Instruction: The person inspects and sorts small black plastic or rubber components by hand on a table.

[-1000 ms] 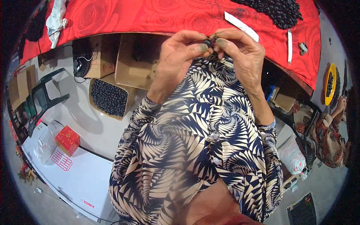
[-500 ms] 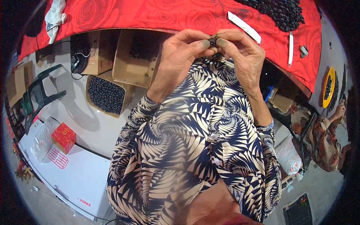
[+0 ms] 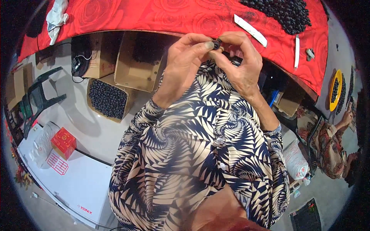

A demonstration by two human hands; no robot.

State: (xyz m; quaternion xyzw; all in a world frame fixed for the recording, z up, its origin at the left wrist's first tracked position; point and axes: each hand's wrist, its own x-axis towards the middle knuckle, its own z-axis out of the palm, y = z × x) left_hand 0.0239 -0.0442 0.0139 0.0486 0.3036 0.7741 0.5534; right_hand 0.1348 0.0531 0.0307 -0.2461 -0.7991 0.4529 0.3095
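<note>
My left hand (image 3: 184,61) and my right hand (image 3: 241,65) meet in front of my chest at the near edge of the table covered in red cloth (image 3: 154,17). Between the fingertips of both hands sits a small black round part (image 3: 216,44). My forearms in a navy and cream patterned blouse run down to the lower edge. On the cloth at the far right lies a heap of small black parts (image 3: 285,13), with a white strip (image 3: 250,30) beside it.
Below the table stand open cardboard boxes (image 3: 137,61), one tray-like box filled with black parts (image 3: 108,99). A white cabinet (image 3: 65,181) with a red box (image 3: 63,142) is at lower left, a green chair (image 3: 36,98) at left. Another person (image 3: 335,142) sits at right near a yellow dish (image 3: 336,90).
Both hands stayed together on the small black part, shifting slightly in the picture as the head moved; the fingers turned a little around it.
</note>
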